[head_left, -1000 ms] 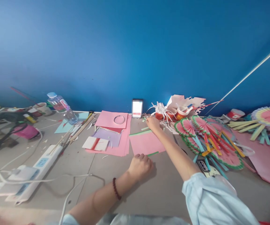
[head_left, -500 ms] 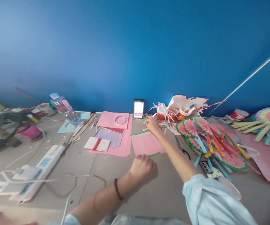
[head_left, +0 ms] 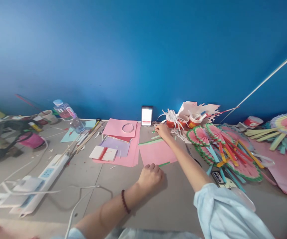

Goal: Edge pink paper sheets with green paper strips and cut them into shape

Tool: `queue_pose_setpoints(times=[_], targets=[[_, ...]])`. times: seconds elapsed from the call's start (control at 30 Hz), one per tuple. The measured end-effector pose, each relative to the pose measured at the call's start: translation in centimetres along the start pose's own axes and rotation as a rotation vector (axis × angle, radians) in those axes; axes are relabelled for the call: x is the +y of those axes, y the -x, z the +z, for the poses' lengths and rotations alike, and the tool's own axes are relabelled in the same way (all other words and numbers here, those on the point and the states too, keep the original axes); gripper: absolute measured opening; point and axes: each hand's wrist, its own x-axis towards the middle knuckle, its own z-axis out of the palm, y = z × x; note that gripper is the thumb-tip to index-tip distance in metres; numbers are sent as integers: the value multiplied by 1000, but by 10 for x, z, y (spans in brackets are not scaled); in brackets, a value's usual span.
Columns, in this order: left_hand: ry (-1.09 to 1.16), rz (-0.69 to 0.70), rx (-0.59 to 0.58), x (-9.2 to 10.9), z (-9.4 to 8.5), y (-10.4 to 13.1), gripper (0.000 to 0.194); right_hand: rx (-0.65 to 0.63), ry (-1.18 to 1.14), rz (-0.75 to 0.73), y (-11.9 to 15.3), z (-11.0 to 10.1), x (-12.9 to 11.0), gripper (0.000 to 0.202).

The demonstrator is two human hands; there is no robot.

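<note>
My left hand [head_left: 151, 177], with a dark bead bracelet at its wrist, rests curled into a fist on the grey tabletop; its fingers hide whatever may be inside. My right hand [head_left: 162, 130] reaches to the back of the table with fingertips pinched together over small paper scraps [head_left: 154, 130]. What they hold is too small to make out. Below my right forearm lies a pink sheet [head_left: 155, 154] with a green strip [head_left: 150, 142] along its top edge. A phone [head_left: 147, 116] stands against the wall just left of my right hand.
At right lie pink folded-paper fans [head_left: 219, 134], a second phone [head_left: 219, 177] and red paper cups [head_left: 194, 122]. To the left are stacked pink papers [head_left: 133, 156] with a ring [head_left: 128, 127], a water bottle [head_left: 70, 114], thin sticks [head_left: 90, 136] and a power strip [head_left: 50, 174] with cables.
My right hand has shifted very slightly and its fingertips sit lower and closer to the scraps. My left hand stays where it was.
</note>
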Motion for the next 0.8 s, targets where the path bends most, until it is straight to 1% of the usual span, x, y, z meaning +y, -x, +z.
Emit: queue_pose_setpoints(times=[0.13,0.27,0.33,0.4,0.47,0.53,0.6,0.7,0.8], targets=[[-2,-5,-19,0,1,0,21,28,-109,-50,3,-1,-4,14],[-20,2,-48,4,-6,-2,12,26,-281,-22,12,-3,-11,15],[-15,3,-64,7,-10,-4,19,-3,-372,5,22,-5,-13,18],[5,19,-82,10,-13,-6,27,-38,-449,24,37,-10,-13,21],[36,69,-89,11,-12,-7,32,-80,-564,51,55,-16,-9,21],[64,126,-94,10,-9,-6,35,-166,-827,119,77,-24,-3,23],[69,146,-95,9,-5,-6,36,-246,-941,176,100,-32,5,27],[39,148,-77,8,-1,-4,32,-270,-913,267,129,-41,20,31],[16,136,-53,9,-3,-5,26,-285,-859,302,150,-42,35,30]])
